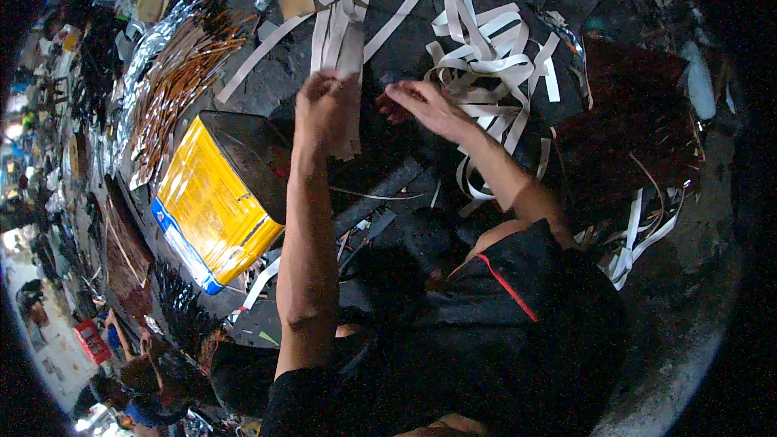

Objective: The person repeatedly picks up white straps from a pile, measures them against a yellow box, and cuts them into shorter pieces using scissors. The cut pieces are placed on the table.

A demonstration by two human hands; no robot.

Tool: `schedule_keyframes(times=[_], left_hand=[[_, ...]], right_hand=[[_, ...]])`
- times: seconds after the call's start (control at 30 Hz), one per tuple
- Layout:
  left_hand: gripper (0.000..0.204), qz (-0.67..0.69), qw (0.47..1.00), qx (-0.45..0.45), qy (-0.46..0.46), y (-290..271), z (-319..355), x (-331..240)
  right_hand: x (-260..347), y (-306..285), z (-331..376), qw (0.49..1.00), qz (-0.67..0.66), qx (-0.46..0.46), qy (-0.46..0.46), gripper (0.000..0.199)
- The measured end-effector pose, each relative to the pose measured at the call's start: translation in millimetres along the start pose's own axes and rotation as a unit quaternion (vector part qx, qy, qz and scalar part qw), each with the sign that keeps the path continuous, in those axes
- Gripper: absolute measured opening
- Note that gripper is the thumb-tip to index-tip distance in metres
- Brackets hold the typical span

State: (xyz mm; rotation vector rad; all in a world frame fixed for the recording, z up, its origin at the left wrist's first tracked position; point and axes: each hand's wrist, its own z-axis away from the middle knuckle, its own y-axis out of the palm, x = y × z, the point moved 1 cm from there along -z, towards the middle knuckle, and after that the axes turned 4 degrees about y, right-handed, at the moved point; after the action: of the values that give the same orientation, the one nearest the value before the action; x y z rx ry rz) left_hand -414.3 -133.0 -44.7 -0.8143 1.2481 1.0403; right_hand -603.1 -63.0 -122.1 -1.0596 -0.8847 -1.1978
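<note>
A bundle of flat white strips (344, 36) lies lengthwise on the dark ground ahead of me. Over its near part is my left hand (326, 109), its fingers curled closed against the strips; what they pinch is hidden. To the right, my right hand (427, 107) reaches in with thumb and fingers apart, somewhat blurred, and no object shows in it. It is nearest to a loose tangle of white strips (486, 61), which lies just beyond and beside it. Single strips stick out on either side of the bundle, one slanting down to the left (263, 57).
An open yellow and blue metal tin (214, 202) lies tilted left of my left forearm. Behind it is a heap of thin brown and shiny strips (182, 65). A dark brown sheet (635, 121) lies at the right, with more white strips (639, 235) below it.
</note>
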Motion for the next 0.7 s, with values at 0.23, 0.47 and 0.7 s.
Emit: schedule_keyframes(times=[0.23,0.47,0.7], left_hand=[[0.026,-0.095,0.946,0.301,-0.076,1.7,122.5,76.7],[0.036,0.119,0.992,0.03,0.018,-19.3,80.2,10.9],[0.023,-0.078,0.975,-0.165,0.125,-37.4,84.0,-32.6]], right_hand=[[34.1,23.8,-23.2,0.906,-0.408,-0.022,0.109,0.049],[93.7,9.9,33.0,0.988,-0.017,0.151,-0.028,0.035],[87.6,12.5,35.4,0.978,0.137,0.122,-0.1,0.028]])
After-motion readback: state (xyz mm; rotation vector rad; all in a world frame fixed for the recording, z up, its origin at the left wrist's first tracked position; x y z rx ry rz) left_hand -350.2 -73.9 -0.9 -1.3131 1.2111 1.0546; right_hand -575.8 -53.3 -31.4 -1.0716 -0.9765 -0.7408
